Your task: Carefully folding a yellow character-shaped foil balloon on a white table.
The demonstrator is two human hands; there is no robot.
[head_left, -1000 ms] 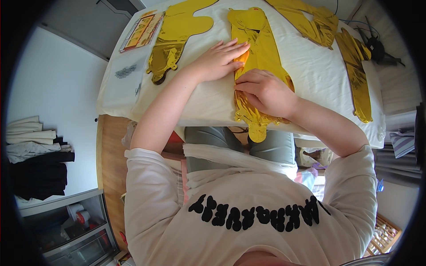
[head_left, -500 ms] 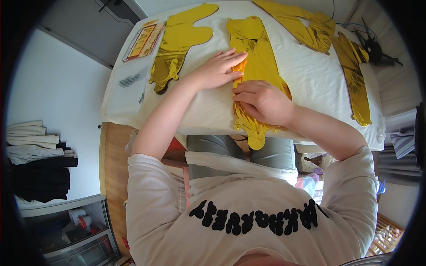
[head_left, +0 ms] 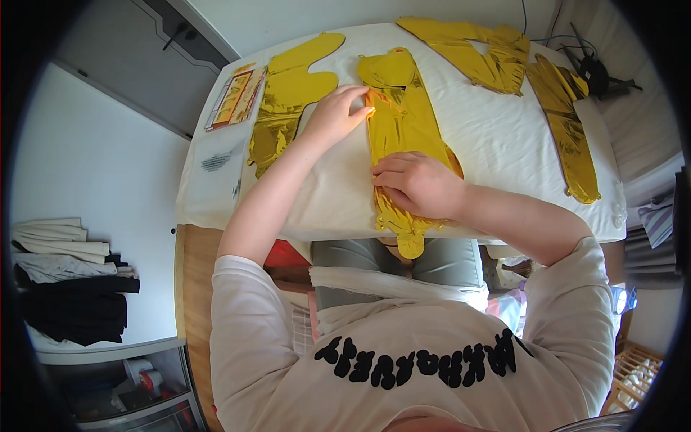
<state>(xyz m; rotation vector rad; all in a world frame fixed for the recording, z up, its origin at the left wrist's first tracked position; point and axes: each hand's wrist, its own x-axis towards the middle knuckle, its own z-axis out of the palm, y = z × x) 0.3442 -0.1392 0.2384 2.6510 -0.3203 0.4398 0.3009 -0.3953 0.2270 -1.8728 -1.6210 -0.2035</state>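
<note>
Four gold foil balloons (head_left: 414, 129), two hands (head_left: 425, 184)

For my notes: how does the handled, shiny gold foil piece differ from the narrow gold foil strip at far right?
The foil piece is broader than the foil strip. The left hand and right hand touch the piece; neither touches the strip. The piece overhangs the white-covered table; the strip doesn't. Both are creased.

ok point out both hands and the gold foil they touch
Left hand (head_left: 333, 119), head view: back of the hand
Right hand (head_left: 426, 184), head view: back of the hand
Gold foil (head_left: 414, 128), head view: middle stretch beyond right hand
</note>
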